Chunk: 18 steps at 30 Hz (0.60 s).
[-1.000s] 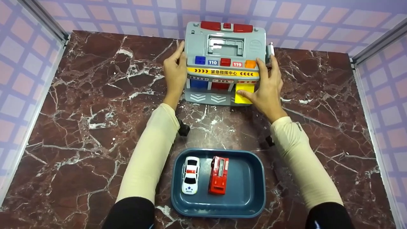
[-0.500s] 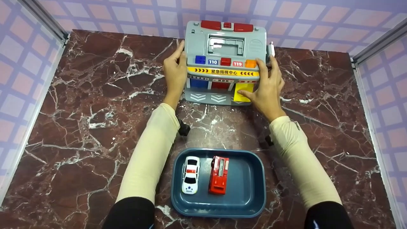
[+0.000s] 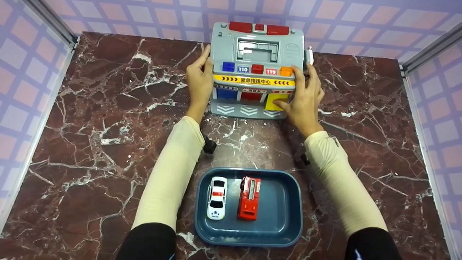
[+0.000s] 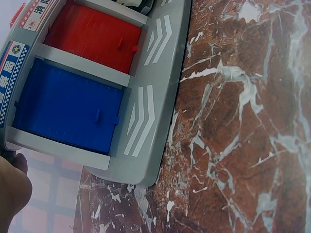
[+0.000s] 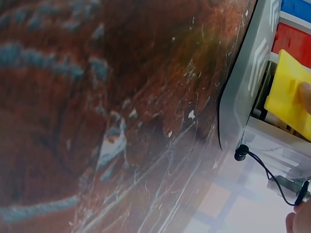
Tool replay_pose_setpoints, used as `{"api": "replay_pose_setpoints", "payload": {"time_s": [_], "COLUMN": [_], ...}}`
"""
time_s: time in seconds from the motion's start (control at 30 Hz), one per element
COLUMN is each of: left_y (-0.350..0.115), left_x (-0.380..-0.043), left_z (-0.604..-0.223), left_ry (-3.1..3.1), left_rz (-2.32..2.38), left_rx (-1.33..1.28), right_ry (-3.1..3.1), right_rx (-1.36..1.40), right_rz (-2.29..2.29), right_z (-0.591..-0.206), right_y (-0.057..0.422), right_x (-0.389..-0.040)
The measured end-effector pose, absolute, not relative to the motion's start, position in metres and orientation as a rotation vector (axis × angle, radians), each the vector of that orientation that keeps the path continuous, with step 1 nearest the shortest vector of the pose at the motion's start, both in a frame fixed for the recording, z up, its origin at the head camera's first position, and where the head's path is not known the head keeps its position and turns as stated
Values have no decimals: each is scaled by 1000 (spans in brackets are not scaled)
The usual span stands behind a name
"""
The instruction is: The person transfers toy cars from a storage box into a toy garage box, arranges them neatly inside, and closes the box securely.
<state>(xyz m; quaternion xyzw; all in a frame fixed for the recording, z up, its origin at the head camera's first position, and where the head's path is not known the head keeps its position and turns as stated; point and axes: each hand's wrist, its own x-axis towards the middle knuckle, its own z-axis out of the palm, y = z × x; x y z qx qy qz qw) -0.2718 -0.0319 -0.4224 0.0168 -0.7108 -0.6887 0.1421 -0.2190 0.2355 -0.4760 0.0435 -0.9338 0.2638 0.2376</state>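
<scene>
A grey toy emergency garage (image 3: 223,43) stands at the back of the table in the head view. Its blue door (image 4: 68,104) and red door (image 4: 95,36) lie flat in their bays. The yellow door (image 5: 286,92) is tilted outward, with a gap below it onto dark and light parts inside. My right thumb presses this door's front, while the other fingers of my right hand (image 3: 306,104) lie at the garage's right front corner and side. My left hand (image 3: 199,85) rests against the left side, fingers extended; its far fingertips are partly hidden.
Nearer me, a blue tray (image 3: 278,241) holds a white police car (image 3: 216,198) and a red toy fire truck (image 3: 249,198). A black cord (image 5: 265,167) hangs at the garage's right side. Checked walls (image 3: 144,16) bound the marbled table (image 3: 108,137).
The yellow door has swung down and inward under my right thumb, its lower edge moving toward the garage. My left hand has stayed at the left side.
</scene>
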Motion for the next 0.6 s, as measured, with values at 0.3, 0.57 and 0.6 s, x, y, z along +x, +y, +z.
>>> {"api": "replay_pose_setpoints", "payload": {"time_s": [0.3,0.57,0.6], "left_y": [-31,-31,-31], "left_x": [-271,-270,-270], "left_z": [-422,-421,-420], "left_ry": [-2064,-2065,-2063], "left_rz": [-1979,-1974,-1977], "left_rx": [53,59,59], "right_ry": [-2555,-2529,-2527], "right_rx": [99,100,98], "right_rz": [678,665,665], "right_z": [-477,-479,-479], "right_y": [236,235,235], "right_x": [-219,-220,-220]}}
